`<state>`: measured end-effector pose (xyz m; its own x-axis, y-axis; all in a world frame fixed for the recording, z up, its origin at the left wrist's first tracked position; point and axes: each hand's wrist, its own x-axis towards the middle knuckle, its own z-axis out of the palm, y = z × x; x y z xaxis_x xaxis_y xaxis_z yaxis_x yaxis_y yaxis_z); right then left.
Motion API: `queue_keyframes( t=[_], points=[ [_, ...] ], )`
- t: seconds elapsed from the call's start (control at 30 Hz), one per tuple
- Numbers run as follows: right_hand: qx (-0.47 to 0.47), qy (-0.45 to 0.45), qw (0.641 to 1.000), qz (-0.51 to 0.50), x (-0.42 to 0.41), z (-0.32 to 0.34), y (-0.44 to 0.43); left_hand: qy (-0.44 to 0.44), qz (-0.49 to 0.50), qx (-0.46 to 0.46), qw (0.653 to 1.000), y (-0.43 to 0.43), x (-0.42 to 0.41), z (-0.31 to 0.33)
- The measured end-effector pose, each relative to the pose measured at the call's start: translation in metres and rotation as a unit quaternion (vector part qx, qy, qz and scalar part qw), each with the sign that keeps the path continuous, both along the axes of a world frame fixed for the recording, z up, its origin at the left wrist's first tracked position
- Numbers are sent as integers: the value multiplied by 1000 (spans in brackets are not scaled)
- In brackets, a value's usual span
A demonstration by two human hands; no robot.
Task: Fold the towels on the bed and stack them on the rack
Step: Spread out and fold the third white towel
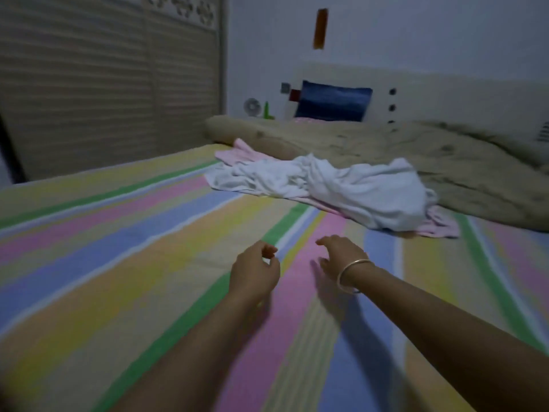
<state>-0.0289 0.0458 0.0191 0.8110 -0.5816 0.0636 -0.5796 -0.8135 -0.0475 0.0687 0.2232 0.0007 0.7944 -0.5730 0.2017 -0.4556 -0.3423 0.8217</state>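
A crumpled white towel (341, 182) lies in a heap on the striped bed sheet (118, 263), with a pink towel (237, 151) showing beneath it at the left end and at the right end. Both my arms reach out over the sheet, short of the heap. My left hand (255, 272) hovers with its fingers loosely curled and holds nothing. My right hand (341, 257), with a gold bangle on the wrist, has relaxed fingers pointing toward the towels and is empty. No rack is in view.
A rumpled beige quilt (416, 156) lies behind the towels. A blue pillow (332, 104) leans on the white headboard (445, 96). A slatted wardrobe door (104, 84) stands to the left. A small fan (252, 107) and a green bottle (266, 110) sit beyond the bed.
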Motion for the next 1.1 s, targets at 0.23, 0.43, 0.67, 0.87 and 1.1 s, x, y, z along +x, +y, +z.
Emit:
queue_keyframes(
  t=[0.23, 0.43, 0.67, 0.87, 1.1],
  points=[
    [-10, -25, 996, -85, -28, -17, -123, 246, -58, -12, 968, -112, 1, -25],
    [-100, -47, 983, -143, -17, -21, -204, 7, -119, 378, 918, -148, 8, -56],
    [-175, -99, 941, -273, -17, -28, -271, -23, -117, 423, 898, -156, 12, -67],
    [-189, -170, 936, -245, -30, -38, -284, -30, -116, 425, 897, -156, 13, -64],
    [-50, -79, 965, -246, -56, -39, -300, -29, -130, 436, 890, -153, 8, -65]
  ],
)
